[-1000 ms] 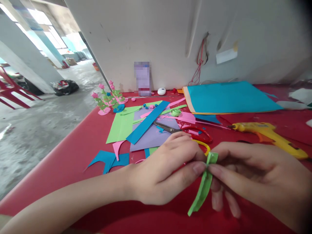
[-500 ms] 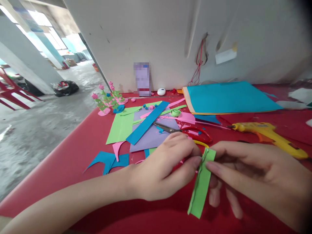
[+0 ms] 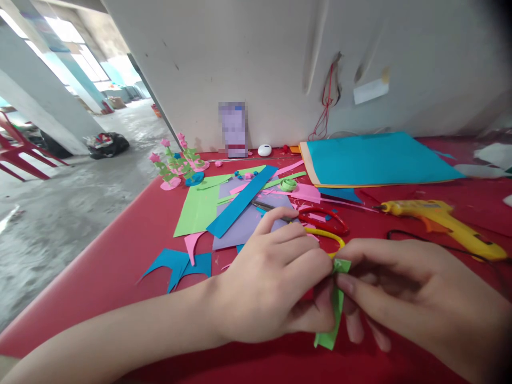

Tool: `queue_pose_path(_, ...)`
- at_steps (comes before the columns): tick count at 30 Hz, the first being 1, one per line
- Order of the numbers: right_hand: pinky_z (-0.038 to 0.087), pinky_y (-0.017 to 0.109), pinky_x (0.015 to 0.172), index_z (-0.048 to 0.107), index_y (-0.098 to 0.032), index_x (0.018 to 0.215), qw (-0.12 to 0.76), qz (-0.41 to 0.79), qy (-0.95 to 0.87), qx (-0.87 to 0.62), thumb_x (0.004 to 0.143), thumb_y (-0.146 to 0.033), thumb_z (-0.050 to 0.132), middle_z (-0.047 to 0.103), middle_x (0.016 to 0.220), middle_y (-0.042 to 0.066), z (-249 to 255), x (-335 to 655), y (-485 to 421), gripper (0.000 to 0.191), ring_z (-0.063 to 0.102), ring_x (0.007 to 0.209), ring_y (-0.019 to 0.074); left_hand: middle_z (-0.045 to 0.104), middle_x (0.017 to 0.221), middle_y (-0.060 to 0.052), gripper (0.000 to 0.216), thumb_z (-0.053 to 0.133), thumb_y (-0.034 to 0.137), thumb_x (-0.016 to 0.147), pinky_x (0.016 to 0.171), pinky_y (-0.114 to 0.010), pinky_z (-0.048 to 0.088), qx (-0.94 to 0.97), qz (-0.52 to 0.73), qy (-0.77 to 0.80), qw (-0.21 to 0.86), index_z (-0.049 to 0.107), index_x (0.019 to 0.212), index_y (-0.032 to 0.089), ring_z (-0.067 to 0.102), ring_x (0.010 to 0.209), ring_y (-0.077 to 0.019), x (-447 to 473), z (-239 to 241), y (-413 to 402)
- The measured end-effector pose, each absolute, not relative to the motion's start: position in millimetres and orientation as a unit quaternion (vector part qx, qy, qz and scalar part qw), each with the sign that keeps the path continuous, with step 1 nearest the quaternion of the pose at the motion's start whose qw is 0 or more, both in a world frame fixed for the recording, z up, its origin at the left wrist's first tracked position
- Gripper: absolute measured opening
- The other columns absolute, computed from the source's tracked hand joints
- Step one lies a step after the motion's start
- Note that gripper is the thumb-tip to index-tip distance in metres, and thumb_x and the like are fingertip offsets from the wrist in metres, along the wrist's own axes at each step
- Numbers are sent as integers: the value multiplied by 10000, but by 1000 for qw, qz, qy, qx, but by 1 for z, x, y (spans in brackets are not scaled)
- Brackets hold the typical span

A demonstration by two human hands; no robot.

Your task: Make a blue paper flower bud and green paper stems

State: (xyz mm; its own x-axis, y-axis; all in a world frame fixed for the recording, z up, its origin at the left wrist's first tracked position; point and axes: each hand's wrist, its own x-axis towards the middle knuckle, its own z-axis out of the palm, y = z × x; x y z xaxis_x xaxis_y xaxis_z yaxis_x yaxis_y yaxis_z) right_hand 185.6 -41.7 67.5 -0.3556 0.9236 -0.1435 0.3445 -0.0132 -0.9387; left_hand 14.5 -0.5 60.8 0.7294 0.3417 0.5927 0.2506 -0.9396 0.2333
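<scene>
By the right hand (image 3: 416, 293), a green paper strip (image 3: 338, 312) is pinched near its upper end between thumb and fingers, and is held above the red counter (image 3: 140, 234). Against the strip's left side, the left hand (image 3: 276, 282) is pressed with its fingers bent; whether the strip is also gripped there cannot be told. Beyond the 2 hands, scissors (image 3: 303, 215) with red and yellow handles are seen among paper scraps. By 1 blue paper strip (image 3: 242, 201), a purple sheet (image 3: 236, 234) and a light-green sheet (image 3: 196, 210) are crossed. To the right, a yellow glue gun (image 3: 436, 210) is laid on its side.
</scene>
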Motion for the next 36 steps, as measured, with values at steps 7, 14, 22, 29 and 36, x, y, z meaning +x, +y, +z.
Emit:
queue_pose_path(7,403,180,309,531,-226,617,293,323,-737,-517,761,-220,448,648,527,-7,65,183,-47,167,599,430,136,359,508,54,163,497,116,658,872,-289,371,923,323,197,69,397,537,160,298,562,-97,16,67,-3)
queue_pose_path(14,367,175,282,412,-237,508,381,272,-728,-501,757,-172,411,551,417,-56,58,172,-57,257,494,284,76,423,496,45,204,474,142,721,779,-290,382,927,323,186,26,406,530,164,331,552,-103,16,67,-4)
queue_pose_path(22,395,184,323,427,-234,505,369,226,-754,-494,760,-137,427,561,404,-62,56,174,-55,273,511,290,79,432,528,47,206,460,142,762,860,-309,337,944,280,173,-20,417,562,163,343,586,-109,16,63,-3)
queue_pose_path(29,371,99,265,508,-257,552,369,318,-687,-539,731,-203,464,570,385,-96,66,180,-53,192,503,270,59,454,611,4,97,408,128,722,906,-362,328,954,251,165,13,484,662,137,363,632,-130,13,73,-4)
queue_pose_path(36,392,88,297,537,-263,549,411,310,-637,-573,716,-260,516,547,362,-102,71,179,-53,168,484,274,49,447,581,11,126,380,108,732,824,-345,376,945,254,165,124,395,623,169,351,600,-127,14,74,-2)
